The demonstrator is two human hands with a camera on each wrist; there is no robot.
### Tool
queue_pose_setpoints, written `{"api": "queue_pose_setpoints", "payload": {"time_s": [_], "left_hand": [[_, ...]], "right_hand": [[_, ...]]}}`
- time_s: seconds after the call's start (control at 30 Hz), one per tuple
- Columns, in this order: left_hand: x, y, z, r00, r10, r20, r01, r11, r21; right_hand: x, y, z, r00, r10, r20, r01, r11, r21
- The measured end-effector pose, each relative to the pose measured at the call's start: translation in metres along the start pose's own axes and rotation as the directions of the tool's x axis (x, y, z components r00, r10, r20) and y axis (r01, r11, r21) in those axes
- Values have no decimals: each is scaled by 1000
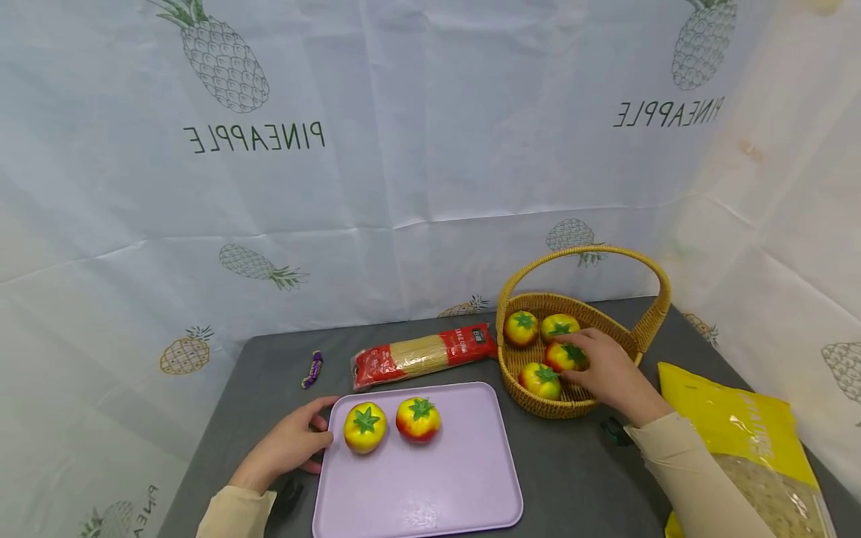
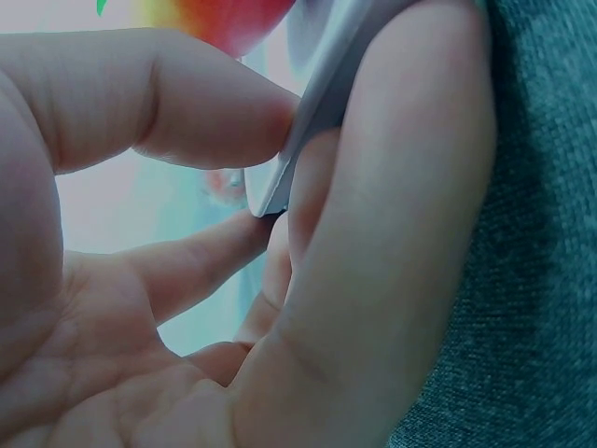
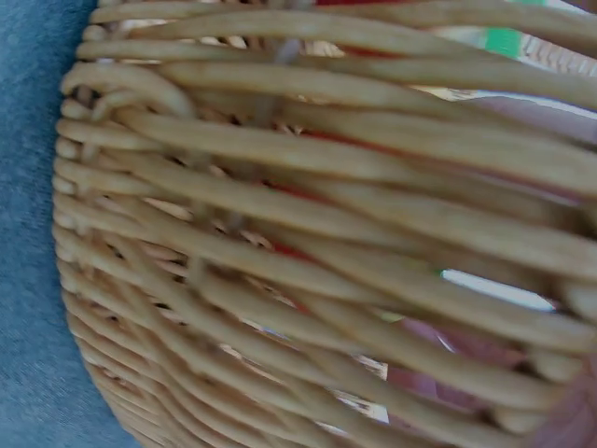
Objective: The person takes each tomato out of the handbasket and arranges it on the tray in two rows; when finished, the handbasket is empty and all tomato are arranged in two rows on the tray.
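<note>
My left hand (image 1: 289, 441) is at the left edge of a lilac tray (image 1: 430, 501). In the left wrist view the thumb and fingers (image 2: 401, 215) pinch the tray's rim (image 2: 322, 103) from both sides. Two yellow-red fruits with green leafy tops, like persimmons, sit on the tray, one on the left (image 1: 365, 428) and one beside it (image 1: 418, 420). My right hand (image 1: 608, 370) reaches into a wicker basket (image 1: 548, 407), its thumb and fingers around a red-yellow fruit (image 1: 557, 357). The basket's weave (image 3: 280, 187) hides most of this hand in the right wrist view.
Three more such fruits (image 1: 521, 329) lie in the basket, under its tall arched handle (image 1: 585, 250). A red-ended pack of noodles (image 1: 424, 357) lies behind the tray, with a small purple-wrapped sweet (image 1: 312, 369) to its left. A yellow bag (image 1: 747, 433) lies beside the right forearm.
</note>
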State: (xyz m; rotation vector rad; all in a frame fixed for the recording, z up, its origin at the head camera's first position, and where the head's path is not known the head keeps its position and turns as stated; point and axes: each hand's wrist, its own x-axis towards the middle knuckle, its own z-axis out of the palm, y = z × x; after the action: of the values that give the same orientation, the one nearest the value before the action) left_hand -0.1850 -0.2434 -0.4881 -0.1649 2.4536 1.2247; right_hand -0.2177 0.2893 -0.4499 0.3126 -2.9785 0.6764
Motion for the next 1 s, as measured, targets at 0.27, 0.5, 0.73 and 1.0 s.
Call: {"api": "queue_pose_setpoints", "payload": {"time_s": [0.27,0.5,0.73,1.0], "left_hand": [[0,-1,0,1000,2,0,-2,1000,3],[1,-1,0,1000,12,3,-12,1000,0],[1,0,-1,1000,8,-3,-8,1000,3],[0,0,0,1000,5,-8,-5,1000,5]], "right_hand": [[-2,-9,-14,999,-31,-9,30,999,-21],[-10,-35,-29,998,-56,-31,55,998,-21],[-14,-72,-29,988,-125,-86,124,992,-16],[-17,-109,-8,975,-190,-116,192,981,7]]}}
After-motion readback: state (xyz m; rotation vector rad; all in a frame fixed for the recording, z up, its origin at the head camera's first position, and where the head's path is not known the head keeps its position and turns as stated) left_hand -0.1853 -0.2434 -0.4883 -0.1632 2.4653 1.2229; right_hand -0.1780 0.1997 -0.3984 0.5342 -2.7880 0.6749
